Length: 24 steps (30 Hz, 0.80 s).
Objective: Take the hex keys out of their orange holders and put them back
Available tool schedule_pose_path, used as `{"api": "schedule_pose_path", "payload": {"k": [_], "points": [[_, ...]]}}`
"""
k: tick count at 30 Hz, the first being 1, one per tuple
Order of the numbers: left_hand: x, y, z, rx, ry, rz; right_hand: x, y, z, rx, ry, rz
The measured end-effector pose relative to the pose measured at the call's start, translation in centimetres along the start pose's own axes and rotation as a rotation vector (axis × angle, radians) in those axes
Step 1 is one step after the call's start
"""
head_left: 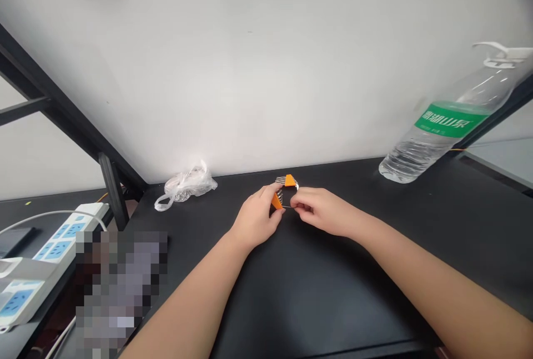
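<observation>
My left hand (259, 216) is closed around an orange holder (276, 201) with several short metal pieces in it, held just above the black table (308, 287). My right hand (314, 207) is pinched at the end of a thin metal rod (288, 207) that spans the small gap between my hands. Beyond the fingers, another orange piece (290, 180) with several thin metal rods pointing left lies near the table's back edge. A small shiny metal part sits at its right side, next to my right fingers.
A large water bottle (449, 120) with a green label stands at the back right. Crumpled clear plastic (188, 183) lies at the back left. White power strips (58, 248) with cables are at the far left, beside a pixelated area. A pale wall rises behind the table.
</observation>
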<state>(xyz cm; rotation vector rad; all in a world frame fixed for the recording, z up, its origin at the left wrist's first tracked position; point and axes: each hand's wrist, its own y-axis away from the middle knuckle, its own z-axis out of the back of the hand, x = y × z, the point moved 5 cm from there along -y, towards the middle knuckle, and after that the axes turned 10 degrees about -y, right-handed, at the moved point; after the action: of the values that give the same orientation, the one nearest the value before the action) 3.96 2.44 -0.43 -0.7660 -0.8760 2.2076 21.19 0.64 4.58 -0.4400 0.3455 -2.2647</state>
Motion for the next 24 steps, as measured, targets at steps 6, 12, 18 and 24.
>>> {"api": "schedule_pose_path", "payload": {"k": [6, 12, 18, 24], "points": [[-0.1, 0.0, 0.1, 0.009, 0.004, 0.002, 0.0, 0.0, 0.1, -0.014, 0.029, 0.003], [-0.1, 0.1, 0.1, 0.021, -0.005, 0.005, 0.3, 0.2, 0.1, 0.003, 0.077, 0.072], [-0.1, 0.1, -0.1, 0.059, -0.043, -0.010, 0.5, 0.7, 0.2, -0.006, 0.159, 0.093], [-0.4, 0.2, -0.2, 0.088, -0.039, -0.036, 0.8, 0.8, -0.9, -0.012, 0.197, 0.094]]}}
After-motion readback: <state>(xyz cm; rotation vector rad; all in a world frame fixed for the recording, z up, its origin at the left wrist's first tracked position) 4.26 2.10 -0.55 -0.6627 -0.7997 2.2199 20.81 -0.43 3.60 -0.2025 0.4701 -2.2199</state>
